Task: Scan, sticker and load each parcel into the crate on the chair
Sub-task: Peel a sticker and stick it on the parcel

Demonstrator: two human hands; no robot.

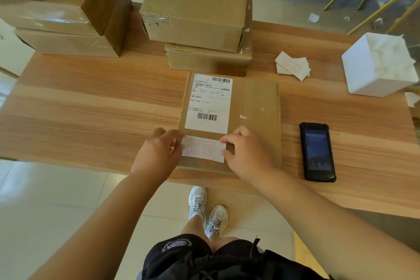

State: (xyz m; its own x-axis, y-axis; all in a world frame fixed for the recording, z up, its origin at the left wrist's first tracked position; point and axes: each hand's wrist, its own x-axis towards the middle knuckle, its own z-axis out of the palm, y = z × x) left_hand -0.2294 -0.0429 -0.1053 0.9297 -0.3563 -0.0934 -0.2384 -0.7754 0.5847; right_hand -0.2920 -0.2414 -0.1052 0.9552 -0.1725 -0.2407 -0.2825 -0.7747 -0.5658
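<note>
Hands pinch a white sticker (202, 149) by its short ends, left hand (159, 154) at one, right hand (247, 154) at the other. Its long axis runs side to side between them, over the near edge of the flat parcel (254, 102), just below the shipping label (209, 102).
</note>
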